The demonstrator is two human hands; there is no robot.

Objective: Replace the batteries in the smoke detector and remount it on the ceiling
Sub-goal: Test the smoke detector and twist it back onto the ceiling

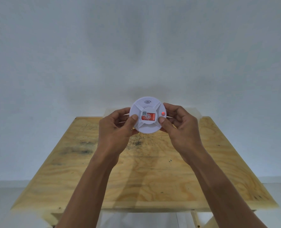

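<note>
A round white smoke detector (147,106) is held upright above the far part of the table, its front facing me. It carries a red label with a small QR code at its centre and a red light glows near its right rim. My left hand (115,127) grips its left edge, thumb on the front face. My right hand (179,124) grips the right edge, thumb pressed near the lower right of the face. The fingers of both hands curl behind the detector. No batteries are in view.
A bare plywood table (87,178) with dark stains stretches below my arms, its front edge near the bottom of the view. A plain pale wall (136,46) stands behind it. A light floor (3,203) shows at either side.
</note>
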